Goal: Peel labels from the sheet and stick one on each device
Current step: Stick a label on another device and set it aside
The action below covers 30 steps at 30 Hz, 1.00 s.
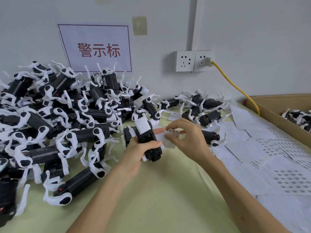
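The left hand (139, 152) grips a black-and-white device (145, 132) around its middle, thumb curled over the top and forefinger stretched out straight to the right; the device is tilted, white end away from the person, raised a little off the pale green table (159, 190). Just to the right of this device, touching it, is a small label sheet (166, 142), and the right hand (185, 137) pinches its printed upper edge between thumb and fingertips, a narrow, closed grip. Whether a single label is already lifted off the backing cannot be told. To the left of the held device, and reaching behind it, lies a big heap (55, 115) of the same devices, black bodies with white legs sticking out every way. Behind it and to the right is a smaller group (202, 108) of them, spread flat on the table. Further right of the held device, loose sheets (286, 179) lie overlapping, some printed with rows of small labels. Beyond those, at the far right, stands a cardboard box (269, 111) with more devices inside. On the wall behind the held device hangs a sign (96, 47) with red characters, and to the right of that a wall socket (185, 61) with a yellow cable (235, 88) running down toward the box.
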Motion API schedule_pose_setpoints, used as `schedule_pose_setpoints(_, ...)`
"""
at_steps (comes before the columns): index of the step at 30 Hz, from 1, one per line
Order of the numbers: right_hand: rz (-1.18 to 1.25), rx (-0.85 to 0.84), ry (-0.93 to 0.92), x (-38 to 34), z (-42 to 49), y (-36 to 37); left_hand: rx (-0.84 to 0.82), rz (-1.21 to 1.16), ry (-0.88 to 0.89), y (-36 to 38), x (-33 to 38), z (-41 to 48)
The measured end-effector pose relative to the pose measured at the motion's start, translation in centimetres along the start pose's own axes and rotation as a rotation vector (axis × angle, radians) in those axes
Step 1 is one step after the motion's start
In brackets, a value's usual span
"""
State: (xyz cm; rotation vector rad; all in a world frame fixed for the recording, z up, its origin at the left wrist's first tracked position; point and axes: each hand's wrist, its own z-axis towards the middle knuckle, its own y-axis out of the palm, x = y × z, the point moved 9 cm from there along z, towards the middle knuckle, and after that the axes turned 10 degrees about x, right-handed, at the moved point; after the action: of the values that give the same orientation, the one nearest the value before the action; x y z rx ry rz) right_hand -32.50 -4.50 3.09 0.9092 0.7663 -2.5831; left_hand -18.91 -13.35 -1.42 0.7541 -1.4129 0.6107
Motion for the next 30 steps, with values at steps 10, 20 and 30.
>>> schedule_pose_setpoints(10,-0.012,-0.004,0.083,1.0,0.1,-0.2,0.007,0.071,0.0,0.0,-0.3,0.1)
schedule_pose_setpoints(20,0.007,-0.059,0.078,1.1,0.0,0.1,-0.003,0.061,0.01,0.0,-0.3,0.2)
schedule_pose_setpoints(30,-0.026,-0.054,0.074,1.3,-0.1,0.4,0.023,0.098,0.01,0.0,-0.3,0.1)
